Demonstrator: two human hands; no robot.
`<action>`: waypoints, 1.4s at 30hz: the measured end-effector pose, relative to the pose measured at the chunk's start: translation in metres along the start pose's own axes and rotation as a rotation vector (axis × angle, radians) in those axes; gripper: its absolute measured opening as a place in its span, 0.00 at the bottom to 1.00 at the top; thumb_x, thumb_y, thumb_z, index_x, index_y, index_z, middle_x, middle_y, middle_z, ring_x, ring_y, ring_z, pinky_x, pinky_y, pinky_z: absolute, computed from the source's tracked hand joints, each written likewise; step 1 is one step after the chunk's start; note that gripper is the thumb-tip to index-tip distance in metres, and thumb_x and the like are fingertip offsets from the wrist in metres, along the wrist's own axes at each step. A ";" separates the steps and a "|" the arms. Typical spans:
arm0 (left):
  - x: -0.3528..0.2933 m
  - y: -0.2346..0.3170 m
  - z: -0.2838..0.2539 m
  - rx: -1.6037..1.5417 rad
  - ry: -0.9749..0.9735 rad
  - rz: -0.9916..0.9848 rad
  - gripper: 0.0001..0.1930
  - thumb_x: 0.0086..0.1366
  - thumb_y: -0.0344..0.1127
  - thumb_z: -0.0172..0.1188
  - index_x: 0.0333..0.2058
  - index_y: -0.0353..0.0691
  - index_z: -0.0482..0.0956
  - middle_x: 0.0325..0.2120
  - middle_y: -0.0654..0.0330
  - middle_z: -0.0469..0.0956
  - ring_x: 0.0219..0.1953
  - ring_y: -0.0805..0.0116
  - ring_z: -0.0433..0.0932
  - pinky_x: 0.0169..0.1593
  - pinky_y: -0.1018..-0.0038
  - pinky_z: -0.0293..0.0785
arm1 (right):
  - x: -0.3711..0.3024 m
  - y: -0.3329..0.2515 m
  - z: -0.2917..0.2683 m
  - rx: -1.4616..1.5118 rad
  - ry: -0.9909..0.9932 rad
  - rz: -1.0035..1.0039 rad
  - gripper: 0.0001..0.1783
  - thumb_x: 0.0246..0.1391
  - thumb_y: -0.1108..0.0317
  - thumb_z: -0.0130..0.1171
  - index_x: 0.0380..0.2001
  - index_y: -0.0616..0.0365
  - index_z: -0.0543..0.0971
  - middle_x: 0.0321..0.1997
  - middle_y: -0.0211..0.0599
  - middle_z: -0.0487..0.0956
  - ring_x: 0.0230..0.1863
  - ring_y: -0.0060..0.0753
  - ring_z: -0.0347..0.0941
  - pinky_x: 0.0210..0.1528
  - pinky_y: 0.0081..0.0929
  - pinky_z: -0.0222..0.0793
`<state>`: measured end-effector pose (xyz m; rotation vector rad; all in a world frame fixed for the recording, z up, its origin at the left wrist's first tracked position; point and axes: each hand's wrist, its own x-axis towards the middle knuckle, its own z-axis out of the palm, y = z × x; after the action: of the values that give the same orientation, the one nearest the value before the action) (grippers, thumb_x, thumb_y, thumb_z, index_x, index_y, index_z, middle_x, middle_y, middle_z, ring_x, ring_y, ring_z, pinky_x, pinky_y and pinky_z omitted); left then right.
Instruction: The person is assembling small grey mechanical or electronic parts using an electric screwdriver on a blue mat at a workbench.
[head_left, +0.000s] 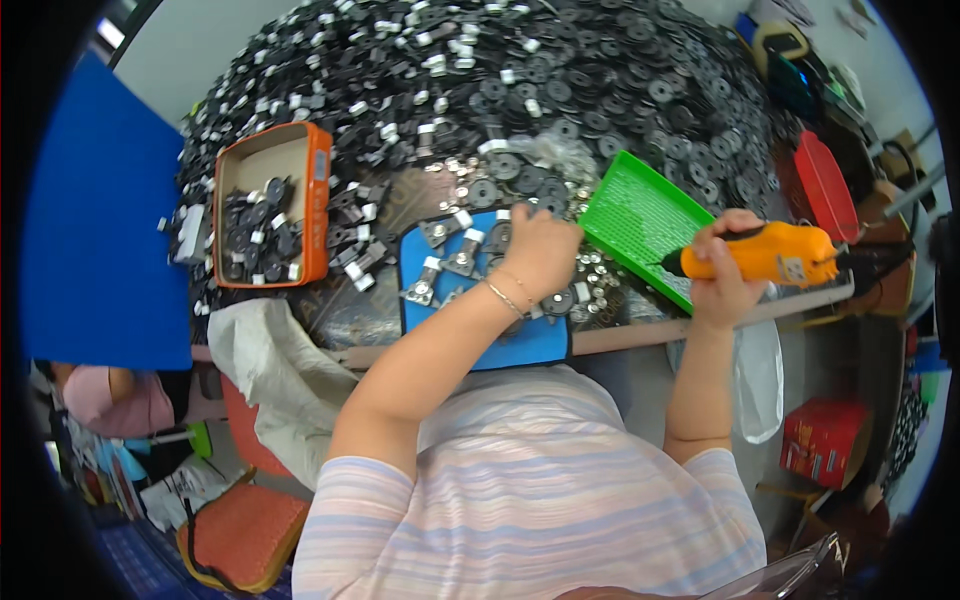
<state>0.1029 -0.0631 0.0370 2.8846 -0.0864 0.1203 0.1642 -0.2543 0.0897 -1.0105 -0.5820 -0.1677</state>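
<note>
My right hand (725, 275) is wrapped round an orange electric screwdriver (780, 253). Its dark tip points left, over the green perforated tray (640, 197). My left hand (540, 255) is over the right part of a blue mat (500, 345), fingers curled down at the mat's far edge. What those fingers hold, if anything, is hidden under the hand. Left of it on the mat lie several small black-and-metal assemblies with white ends (465, 250). A round black disc (558, 302) sits by the wrist. Small shiny metal pieces (598, 280) are scattered between mat and tray.
A large heap of black discs (640, 80) and black-and-white parts (370, 90) covers the back of the table. An orange box (318, 210) with black parts stands left, near a whitish cloth (265, 340). A red tray (826, 185) lies far right. Another person's pink sleeve (115, 405) shows at left.
</note>
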 end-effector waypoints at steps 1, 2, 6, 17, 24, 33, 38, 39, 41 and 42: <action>-0.002 -0.004 -0.004 -0.039 0.004 -0.025 0.06 0.48 0.29 0.55 0.25 0.46 0.80 0.26 0.59 0.80 0.37 0.60 0.76 0.49 0.55 0.57 | 0.001 -0.001 0.002 0.013 0.000 0.001 0.16 0.42 0.84 0.54 0.37 0.61 0.67 0.37 0.40 0.68 0.26 0.26 0.67 0.28 0.23 0.66; -0.003 -0.007 -0.011 -0.079 0.005 -0.044 0.06 0.47 0.29 0.55 0.24 0.47 0.80 0.26 0.59 0.80 0.38 0.60 0.76 0.49 0.55 0.57 | 0.003 -0.003 0.004 0.033 -0.015 -0.006 0.16 0.42 0.85 0.53 0.37 0.62 0.67 0.37 0.40 0.68 0.25 0.27 0.66 0.28 0.23 0.65; -0.030 -0.047 -0.050 -0.174 0.183 -0.245 0.03 0.49 0.31 0.62 0.25 0.47 0.79 0.23 0.65 0.78 0.36 0.64 0.75 0.49 0.59 0.56 | 0.003 -0.006 0.013 0.060 -0.047 -0.009 0.16 0.42 0.84 0.53 0.37 0.63 0.67 0.36 0.41 0.67 0.24 0.28 0.66 0.29 0.25 0.65; -0.097 -0.076 -0.022 -0.198 0.425 -0.425 0.08 0.50 0.32 0.61 0.32 0.46 0.81 0.18 0.69 0.74 0.32 0.67 0.72 0.50 0.65 0.55 | -0.009 0.020 0.074 0.153 -0.203 0.087 0.17 0.40 0.84 0.58 0.36 0.62 0.69 0.36 0.39 0.69 0.29 0.26 0.68 0.32 0.20 0.69; -0.111 -0.078 -0.044 -0.172 0.379 -0.207 0.16 0.46 0.36 0.64 0.37 0.45 0.80 0.36 0.62 0.72 0.44 0.62 0.67 0.53 0.60 0.51 | -0.019 0.025 0.099 0.173 -0.240 0.140 0.17 0.39 0.85 0.58 0.36 0.62 0.70 0.37 0.39 0.70 0.34 0.27 0.69 0.36 0.22 0.69; -0.104 -0.090 -0.041 -0.189 0.205 -0.156 0.25 0.37 0.41 0.74 0.38 0.46 0.80 0.39 0.64 0.70 0.49 0.62 0.64 0.57 0.55 0.47 | -0.024 0.046 0.132 0.138 -0.276 0.167 0.17 0.41 0.84 0.57 0.37 0.62 0.68 0.36 0.40 0.68 0.28 0.27 0.68 0.30 0.22 0.67; -0.100 -0.097 -0.042 -0.218 0.170 -0.151 0.23 0.38 0.40 0.73 0.37 0.47 0.80 0.38 0.65 0.70 0.49 0.62 0.64 0.58 0.52 0.47 | -0.025 0.057 0.155 0.156 -0.281 0.175 0.17 0.41 0.84 0.58 0.37 0.62 0.68 0.36 0.40 0.68 0.31 0.27 0.70 0.31 0.21 0.69; -0.098 -0.098 -0.042 -0.222 0.160 -0.147 0.23 0.38 0.40 0.73 0.37 0.47 0.80 0.38 0.65 0.70 0.49 0.62 0.65 0.58 0.52 0.47 | -0.026 0.059 0.159 0.178 -0.278 0.197 0.17 0.41 0.83 0.58 0.37 0.62 0.69 0.36 0.39 0.68 0.31 0.27 0.70 0.32 0.20 0.69; -0.095 -0.099 -0.042 -0.229 0.150 -0.145 0.23 0.38 0.40 0.73 0.37 0.47 0.80 0.38 0.65 0.71 0.49 0.62 0.65 0.58 0.52 0.47 | -0.025 0.064 0.165 0.196 -0.283 0.181 0.17 0.40 0.83 0.59 0.37 0.62 0.69 0.37 0.39 0.68 0.34 0.26 0.69 0.33 0.20 0.69; -0.094 -0.100 -0.042 -0.224 0.155 -0.129 0.22 0.38 0.40 0.73 0.37 0.48 0.80 0.38 0.66 0.71 0.49 0.62 0.65 0.58 0.51 0.47 | -0.026 0.065 0.167 0.195 -0.285 0.184 0.17 0.40 0.83 0.59 0.37 0.62 0.69 0.37 0.39 0.68 0.34 0.26 0.69 0.33 0.20 0.69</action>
<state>0.0129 0.0484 0.0440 2.6386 0.1083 0.2894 0.1046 -0.0832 0.0934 -0.8973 -0.7445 0.1959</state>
